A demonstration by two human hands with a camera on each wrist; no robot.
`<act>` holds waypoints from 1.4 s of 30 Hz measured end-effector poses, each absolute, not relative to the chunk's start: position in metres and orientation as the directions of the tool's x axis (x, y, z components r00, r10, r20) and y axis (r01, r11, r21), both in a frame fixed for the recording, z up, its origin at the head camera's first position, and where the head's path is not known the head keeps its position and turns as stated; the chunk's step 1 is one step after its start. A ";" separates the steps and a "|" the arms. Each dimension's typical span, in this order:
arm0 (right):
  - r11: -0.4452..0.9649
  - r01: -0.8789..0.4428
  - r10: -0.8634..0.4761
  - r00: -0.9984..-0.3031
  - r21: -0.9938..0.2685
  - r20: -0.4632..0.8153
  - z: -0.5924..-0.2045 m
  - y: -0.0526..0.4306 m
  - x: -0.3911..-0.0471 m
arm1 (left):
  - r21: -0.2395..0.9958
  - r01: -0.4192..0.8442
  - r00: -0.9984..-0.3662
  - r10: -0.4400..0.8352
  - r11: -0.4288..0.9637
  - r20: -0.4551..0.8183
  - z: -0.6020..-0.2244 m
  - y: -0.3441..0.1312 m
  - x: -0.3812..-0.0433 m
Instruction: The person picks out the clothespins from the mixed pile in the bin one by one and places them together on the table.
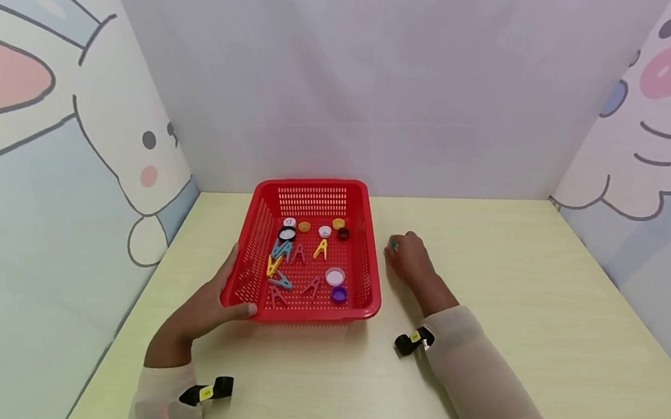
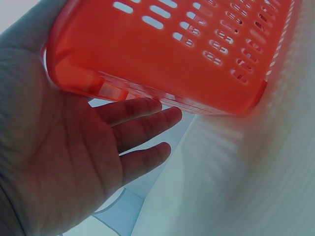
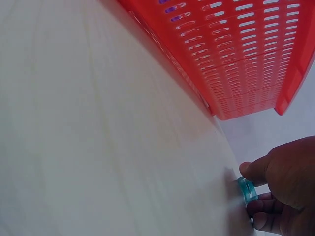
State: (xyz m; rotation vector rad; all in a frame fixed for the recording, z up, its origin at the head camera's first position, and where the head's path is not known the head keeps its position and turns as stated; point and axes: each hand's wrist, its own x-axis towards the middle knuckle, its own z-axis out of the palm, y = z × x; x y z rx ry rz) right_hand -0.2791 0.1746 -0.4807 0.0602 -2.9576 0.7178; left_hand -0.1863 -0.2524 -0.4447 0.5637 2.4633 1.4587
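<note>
Upright red basket [image 1: 365, 247], teal piece [image 3: 247, 189] pinched beside it

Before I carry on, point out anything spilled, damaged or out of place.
Nothing looks spilled or damaged. The only stray is the small teal piece, pinched in the right hand outside the red basket, to its right; it stands out because the visible caps and clips lie inside.

Pale yellow table [image 1: 537, 284] with a red perforated basket [image 1: 315, 314] on it
</note>
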 end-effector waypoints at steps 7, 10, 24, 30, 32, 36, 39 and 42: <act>0.866 -0.008 0.023 -0.998 -0.500 0.056 -0.478 0.175 -0.279 | 0.876 0.204 -0.904 0.428 0.438 -0.004 -0.445 -0.253 -0.187; 0.867 0.010 0.034 -0.999 -0.498 0.039 -0.477 0.174 -0.278 | 0.878 0.205 -0.902 0.431 0.432 -0.002 -0.446 -0.253 -0.187; 0.871 0.018 0.053 -0.997 -0.490 0.058 -0.457 0.171 -0.271 | 0.884 0.203 -0.901 0.433 0.422 0.000 -0.446 -0.253 -0.187; 0.866 -0.005 0.042 -0.996 -0.501 0.083 -0.443 0.173 -0.264 | 0.882 0.200 -0.903 0.430 0.427 -0.003 -0.447 -0.253 -0.186; 0.868 -0.017 0.034 -0.995 -0.496 0.093 -0.438 0.172 -0.263 | 0.881 0.198 -0.904 0.427 0.429 -0.005 -0.447 -0.253 -0.186; 0.879 -0.048 0.012 -0.992 -0.474 0.123 -0.424 0.169 -0.263 | 0.882 0.194 -0.906 0.423 0.429 -0.006 -0.447 -0.253 -0.187; 0.891 -0.065 -0.008 -0.992 -0.449 0.127 -0.409 0.165 -0.264 | 0.879 0.193 -0.907 0.421 0.435 -0.009 -0.447 -0.253 -0.188; 0.906 -0.082 -0.041 -0.994 -0.416 0.106 -0.393 0.162 -0.267 | 0.877 0.191 -0.909 0.416 0.441 -0.011 -0.447 -0.253 -0.189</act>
